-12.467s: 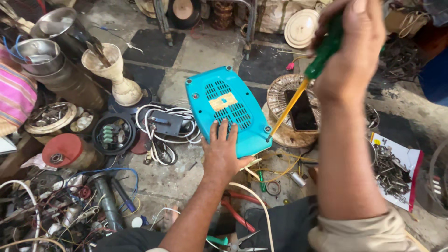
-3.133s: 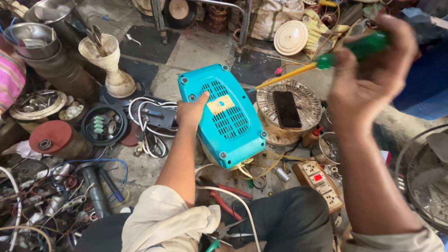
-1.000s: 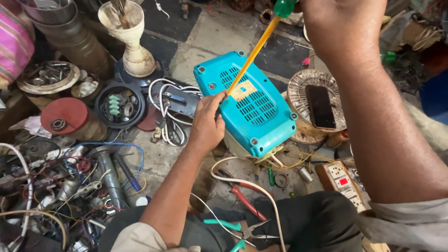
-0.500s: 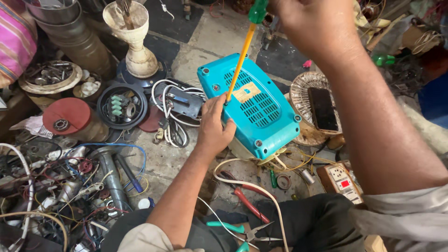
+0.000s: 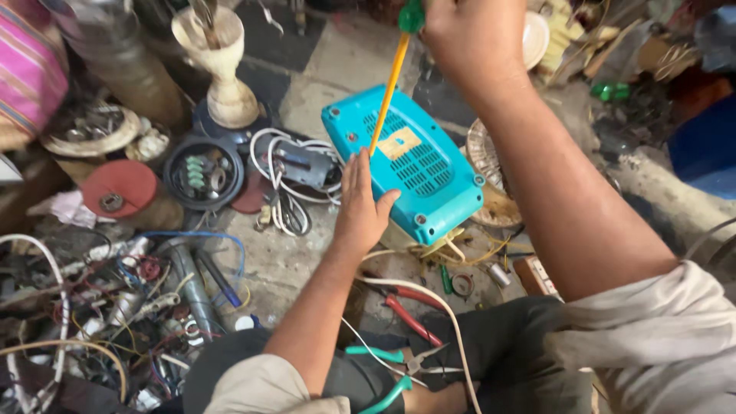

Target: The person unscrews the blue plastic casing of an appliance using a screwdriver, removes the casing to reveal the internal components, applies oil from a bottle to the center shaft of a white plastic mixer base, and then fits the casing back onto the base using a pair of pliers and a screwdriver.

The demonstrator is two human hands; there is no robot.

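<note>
The turquoise plastic appliance casing looks light, rigid and slick, so the left hand steadies its near edge with spread, unclenched fingers while the right hand stays clenched round the yellow-shafted screwdriver.

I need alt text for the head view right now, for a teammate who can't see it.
A person's left hand steadies a turquoise vented appliance casing while the right hand holds a screwdriver with a yellow shaft and green handle, tip down on the casing's top. Around it on the concrete floor lie a coiled white cable, red-handled pliers and tangled wires.
</note>
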